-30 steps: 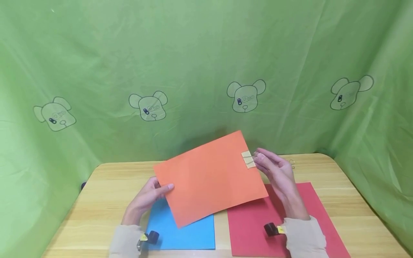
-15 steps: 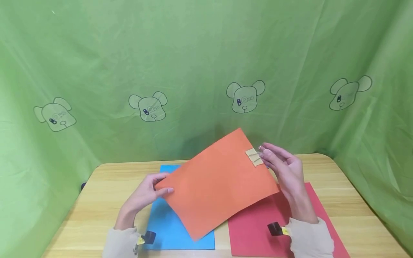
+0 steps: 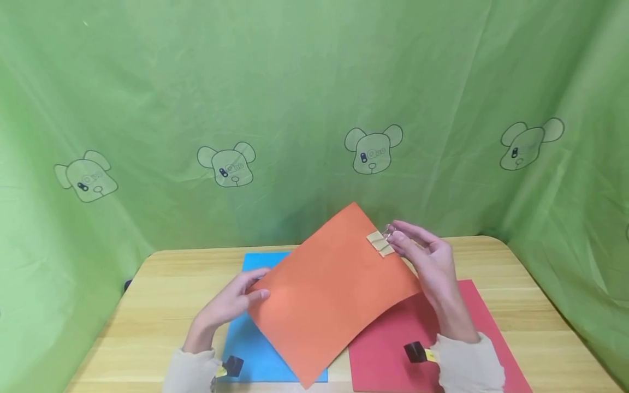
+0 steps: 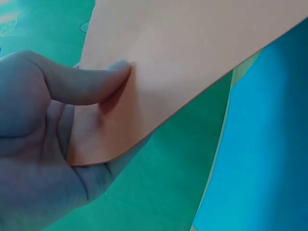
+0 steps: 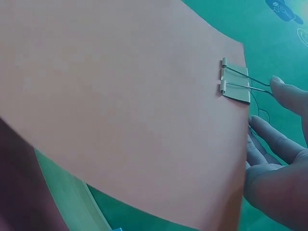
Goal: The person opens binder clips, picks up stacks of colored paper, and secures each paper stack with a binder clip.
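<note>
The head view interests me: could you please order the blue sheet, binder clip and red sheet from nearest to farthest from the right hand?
1. Binder clip: touching the right hand, clamped on the orange sheet.
2. Red sheet: on the table, below that hand.
3. Blue sheet: well to the left.

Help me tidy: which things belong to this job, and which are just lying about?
In use:
orange sheet, held by the left hand
binder clip on its edge, pinched by the right hand

Apparently lying about:
blue sheet, unheld
red sheet, unheld

A green curtain (image 3: pixel 295 98) backs a wood-grained table (image 3: pixel 511 295).
</note>
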Demonstrator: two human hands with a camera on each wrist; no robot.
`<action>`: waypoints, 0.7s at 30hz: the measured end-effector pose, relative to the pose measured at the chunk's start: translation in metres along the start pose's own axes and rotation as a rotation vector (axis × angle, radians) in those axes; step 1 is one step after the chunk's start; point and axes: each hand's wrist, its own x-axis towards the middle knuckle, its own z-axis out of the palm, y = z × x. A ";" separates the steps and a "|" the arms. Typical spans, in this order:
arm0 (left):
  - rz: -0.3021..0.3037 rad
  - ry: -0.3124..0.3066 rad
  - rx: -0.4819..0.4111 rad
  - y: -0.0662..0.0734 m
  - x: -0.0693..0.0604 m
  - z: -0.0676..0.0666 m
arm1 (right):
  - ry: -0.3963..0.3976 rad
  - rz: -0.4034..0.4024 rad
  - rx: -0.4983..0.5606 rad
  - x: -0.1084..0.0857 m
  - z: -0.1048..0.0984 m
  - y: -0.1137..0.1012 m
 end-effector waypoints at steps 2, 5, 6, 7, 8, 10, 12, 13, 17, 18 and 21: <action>-0.012 0.022 0.010 0.000 0.000 0.001 | -0.003 0.013 -0.025 0.001 -0.002 0.001; -0.036 0.052 0.024 0.001 -0.002 0.001 | -0.025 0.028 -0.053 0.001 -0.004 0.003; -0.040 0.058 0.030 0.001 -0.002 0.001 | -0.035 0.030 -0.061 0.001 -0.005 0.004; -0.049 0.068 0.033 0.001 -0.004 0.000 | -0.047 0.031 -0.069 0.002 -0.006 0.004; -0.053 0.074 0.034 0.001 -0.004 -0.001 | -0.057 0.030 -0.075 0.002 -0.007 0.005; -0.060 0.084 0.031 0.001 -0.006 -0.004 | -0.072 0.026 -0.083 0.003 -0.008 0.006; -0.066 0.094 0.026 0.000 -0.009 -0.007 | -0.071 0.023 -0.098 0.003 -0.011 0.007; -0.074 0.104 0.023 -0.001 -0.010 -0.009 | -0.061 0.023 -0.118 0.004 -0.012 0.008; -0.077 0.123 -0.018 -0.003 -0.019 -0.023 | 0.021 0.000 -0.302 0.004 -0.020 0.013; -0.074 0.127 -0.032 -0.004 -0.021 -0.027 | 0.045 -0.010 -0.372 0.004 -0.023 0.014; -0.067 0.158 -0.068 -0.005 -0.031 -0.042 | 0.114 -0.053 -0.589 0.005 -0.033 0.018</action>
